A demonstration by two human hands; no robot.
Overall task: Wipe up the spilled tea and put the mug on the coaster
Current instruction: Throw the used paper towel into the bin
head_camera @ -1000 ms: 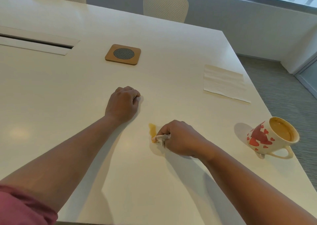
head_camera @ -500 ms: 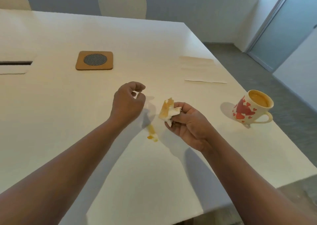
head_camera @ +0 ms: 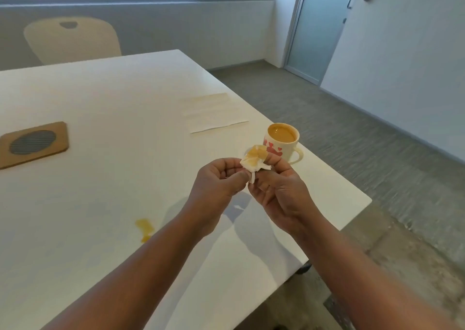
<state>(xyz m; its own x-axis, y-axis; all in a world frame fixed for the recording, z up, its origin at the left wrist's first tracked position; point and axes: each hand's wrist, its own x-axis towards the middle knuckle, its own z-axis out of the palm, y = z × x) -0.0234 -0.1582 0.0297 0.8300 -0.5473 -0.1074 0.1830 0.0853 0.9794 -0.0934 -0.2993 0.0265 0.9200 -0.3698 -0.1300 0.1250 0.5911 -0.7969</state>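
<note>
A small crumpled tissue (head_camera: 253,160), white with tea-brown stains, is held up above the table between both hands. My left hand (head_camera: 217,188) pinches its lower end and my right hand (head_camera: 276,188) pinches it from the right. A white mug (head_camera: 282,141) with red hearts, full of milky tea, stands just behind my right hand near the table's right edge. A small amber tea spill (head_camera: 144,227) lies on the white table (head_camera: 105,178) to the left of my left forearm. The wooden coaster (head_camera: 32,143) with a grey mesh centre sits at the far left.
A flat white napkin (head_camera: 214,113) lies beyond the mug. A cream chair (head_camera: 71,40) stands at the table's far side. The table's right edge and corner are close to the mug, with grey floor and a glass door (head_camera: 317,27) beyond.
My right hand lifted the stained tissue off the spill and raised it. My left hand left the table and came over to pinch the tissue too. The view swung right.
</note>
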